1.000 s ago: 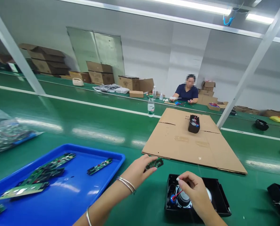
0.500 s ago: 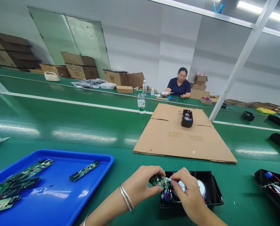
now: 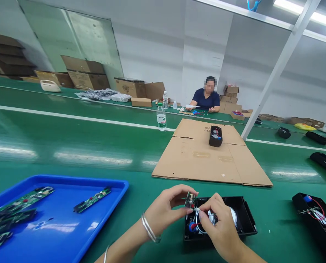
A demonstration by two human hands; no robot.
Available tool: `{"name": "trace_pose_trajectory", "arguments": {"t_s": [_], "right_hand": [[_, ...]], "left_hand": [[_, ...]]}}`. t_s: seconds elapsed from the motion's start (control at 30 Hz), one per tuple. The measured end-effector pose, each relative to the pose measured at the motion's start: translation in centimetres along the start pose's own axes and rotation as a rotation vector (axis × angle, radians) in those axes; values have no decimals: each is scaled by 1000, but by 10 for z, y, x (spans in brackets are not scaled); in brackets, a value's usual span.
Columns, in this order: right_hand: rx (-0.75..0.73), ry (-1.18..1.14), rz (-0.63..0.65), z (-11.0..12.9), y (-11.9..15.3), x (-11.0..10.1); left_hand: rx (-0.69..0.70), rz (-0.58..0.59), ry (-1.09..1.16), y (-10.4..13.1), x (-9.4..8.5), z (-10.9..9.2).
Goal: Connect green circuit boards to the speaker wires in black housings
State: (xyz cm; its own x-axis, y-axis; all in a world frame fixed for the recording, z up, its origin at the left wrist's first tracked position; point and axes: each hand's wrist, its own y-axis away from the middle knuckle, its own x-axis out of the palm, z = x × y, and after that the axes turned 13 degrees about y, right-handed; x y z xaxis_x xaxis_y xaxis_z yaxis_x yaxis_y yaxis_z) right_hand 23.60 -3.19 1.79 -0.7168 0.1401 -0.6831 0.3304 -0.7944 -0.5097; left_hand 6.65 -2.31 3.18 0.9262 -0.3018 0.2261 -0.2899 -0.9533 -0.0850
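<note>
Between the thumb and fingers of my left hand [image 3: 163, 206] is a small green circuit board [image 3: 189, 200], tilted up on edge. My right hand [image 3: 219, 223] pinches a small white connector [image 3: 197, 209] against the board's lower edge; whether it is seated I cannot tell. Both hands are over an open black speaker housing [image 3: 246, 223] on the green bench. Inside the housing are a round white speaker [image 3: 232, 216], partly behind my right hand, and a blue part with red wires [image 3: 192, 226]. My right fingers hide the housing's middle.
A blue tray [image 3: 78, 233] with several circuit boards [image 3: 93, 200] lies at the left. Another open black housing [image 3: 316, 219] is at the right. Ahead, a cardboard sheet [image 3: 179, 164] carries a black housing [image 3: 215, 136]. A bottle [image 3: 161, 118] stands beyond; a co-worker [image 3: 206, 98] sits opposite.
My left hand has turned the circuit board from nearly flat to more upright. My right fingers stay at its edge with the white connector. The view has shifted slightly.
</note>
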Motion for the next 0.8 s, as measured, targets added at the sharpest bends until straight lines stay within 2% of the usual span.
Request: {"name": "trace_pose_trajectory", "arguments": {"t_s": [0.1,0.23,0.33,0.5,0.67,0.8], "right_hand": [[26,36,-19,1,0,3],[42,85,-63,0,1,8],[33,132,-122,-2,1,10],[-27,242,-259,-3,2,13],[-98,300,-273,-3,4,15],[-141,288,-251,-4,6,16]], "left_hand": [[123,11,-217,7,5,-3],[194,-12,-308,13,12,2],[207,-101,-293,16,22,11],[143,-212,-228,24,38,29],[186,-286,-201,28,46,40],[159,-320,-147,31,49,41]]}}
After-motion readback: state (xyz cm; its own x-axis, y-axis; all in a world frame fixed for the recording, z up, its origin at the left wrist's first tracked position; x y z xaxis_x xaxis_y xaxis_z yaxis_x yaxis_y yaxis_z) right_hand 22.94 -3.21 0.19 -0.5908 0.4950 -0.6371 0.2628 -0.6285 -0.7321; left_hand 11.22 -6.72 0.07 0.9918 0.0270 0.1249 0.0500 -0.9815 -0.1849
